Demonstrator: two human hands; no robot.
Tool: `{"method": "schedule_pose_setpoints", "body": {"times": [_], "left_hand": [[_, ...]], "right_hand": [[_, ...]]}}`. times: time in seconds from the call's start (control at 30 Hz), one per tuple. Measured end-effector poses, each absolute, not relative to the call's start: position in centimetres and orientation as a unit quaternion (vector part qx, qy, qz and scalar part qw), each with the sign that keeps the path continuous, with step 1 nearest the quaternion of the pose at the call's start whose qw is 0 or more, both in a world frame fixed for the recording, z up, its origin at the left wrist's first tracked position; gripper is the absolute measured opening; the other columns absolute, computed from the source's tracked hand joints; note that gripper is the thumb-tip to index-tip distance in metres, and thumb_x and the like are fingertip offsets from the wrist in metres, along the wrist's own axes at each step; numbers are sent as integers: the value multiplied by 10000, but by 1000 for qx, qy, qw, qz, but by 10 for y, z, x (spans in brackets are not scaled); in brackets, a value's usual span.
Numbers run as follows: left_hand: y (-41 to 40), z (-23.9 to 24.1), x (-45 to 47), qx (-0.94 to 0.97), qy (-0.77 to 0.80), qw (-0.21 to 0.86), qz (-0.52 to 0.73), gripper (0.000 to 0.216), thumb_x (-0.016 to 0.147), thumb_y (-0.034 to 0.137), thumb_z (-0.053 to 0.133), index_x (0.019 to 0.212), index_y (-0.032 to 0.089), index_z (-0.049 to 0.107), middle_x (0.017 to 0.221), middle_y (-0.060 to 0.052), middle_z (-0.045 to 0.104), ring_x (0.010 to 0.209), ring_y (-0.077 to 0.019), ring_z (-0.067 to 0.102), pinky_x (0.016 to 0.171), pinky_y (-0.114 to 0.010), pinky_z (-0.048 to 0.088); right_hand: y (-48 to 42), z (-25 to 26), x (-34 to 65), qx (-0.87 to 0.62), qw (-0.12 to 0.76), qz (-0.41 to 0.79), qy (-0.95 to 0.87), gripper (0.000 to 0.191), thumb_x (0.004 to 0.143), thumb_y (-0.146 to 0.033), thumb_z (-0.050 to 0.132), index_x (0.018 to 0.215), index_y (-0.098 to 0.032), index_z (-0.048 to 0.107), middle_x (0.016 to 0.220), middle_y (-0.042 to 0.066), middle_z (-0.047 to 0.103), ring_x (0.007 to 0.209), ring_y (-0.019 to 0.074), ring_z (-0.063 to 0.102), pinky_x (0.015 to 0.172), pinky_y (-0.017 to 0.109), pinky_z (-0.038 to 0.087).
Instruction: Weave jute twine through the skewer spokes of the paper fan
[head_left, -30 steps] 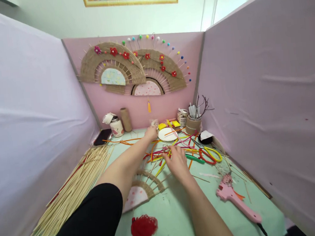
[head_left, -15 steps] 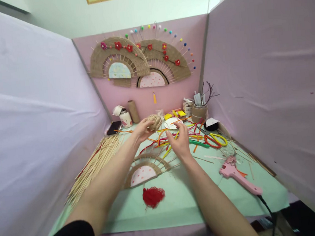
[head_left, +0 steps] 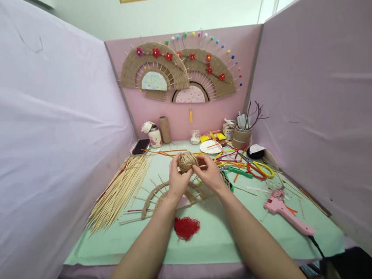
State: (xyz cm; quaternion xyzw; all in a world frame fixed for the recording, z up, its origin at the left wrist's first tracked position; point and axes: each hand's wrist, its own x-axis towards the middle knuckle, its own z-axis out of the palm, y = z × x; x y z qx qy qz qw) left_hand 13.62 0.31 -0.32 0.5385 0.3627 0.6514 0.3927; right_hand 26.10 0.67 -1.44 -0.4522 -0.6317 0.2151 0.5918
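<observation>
A ball of tan twine is held up between my two hands over the middle of the table. My left hand grips its left side, fingers curled round it. On the other side my right hand has thumb and fingers closed on the ball, the thumb at its lower edge. Beneath my hands lies a half-round fan frame of thin sticks and twine, its pink centre partly hidden by my left forearm. A tangle of red thread rests in front of the frame.
Bamboo sticks lie in a heap at left. Coloured pipe cleaners, yellow-handled scissors and a corded pink glue gun are at right. Jars, a twine spool and a white plate stand along the back, below two finished fans.
My right hand has moved from beside the ball of twine onto it. The ball, in my left hand, has come down and nearer. The view has shifted slightly.
</observation>
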Motion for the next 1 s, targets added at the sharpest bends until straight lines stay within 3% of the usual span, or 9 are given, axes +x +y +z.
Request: {"method": "schedule_pose_setpoints", "body": {"times": [0.1,0.27,0.4,0.57,0.73,1.0], "left_hand": [[1,-3,135,549,375,375,645,544,592,99,729,1100,254,612,1201,-77,522,1137,-238,480,796,-257,471],[2,-6,132,581,365,379,621,579,604,111,724,1148,257,591,1202,-74,536,1100,-232,511,753,-248,480],[8,-8,130,552,312,480,606,679,610,101,713,1238,252,506,1098,-52,595,984,-187,577,833,-286,470],[18,-5,123,373,248,647,617,446,645,129,666,1068,225,564,1041,-24,630,923,-169,608,825,-331,499],[27,-5,111,229,243,714,616,305,662,83,639,934,202,569,901,-17,655,834,-149,634,791,-323,525],[35,-10,110,201,248,681,659,323,672,90,700,917,228,542,922,8,644,824,-118,628,702,-241,513]], "right_hand": [[6,-16,262,-456,594,189,-635,262,758,-257,537,1003,-181,594,951,72,642,843,179,615,729,306,509],[8,-16,266,-491,609,202,-589,194,746,-249,521,891,-173,625,833,49,670,738,171,605,703,296,483],[15,-16,275,-487,659,280,-501,147,684,-246,562,789,-167,627,705,5,640,633,139,557,619,258,450],[23,-8,296,-453,755,381,-282,126,599,-235,604,707,-177,577,581,-60,543,514,87,467,490,207,402],[25,-1,320,-346,828,414,-151,184,585,-202,627,732,-190,519,598,-78,550,524,72,508,487,188,437],[31,-6,354,-366,874,301,-108,187,649,-236,601,788,-205,479,731,-57,545,624,85,541,590,246,510]]}}
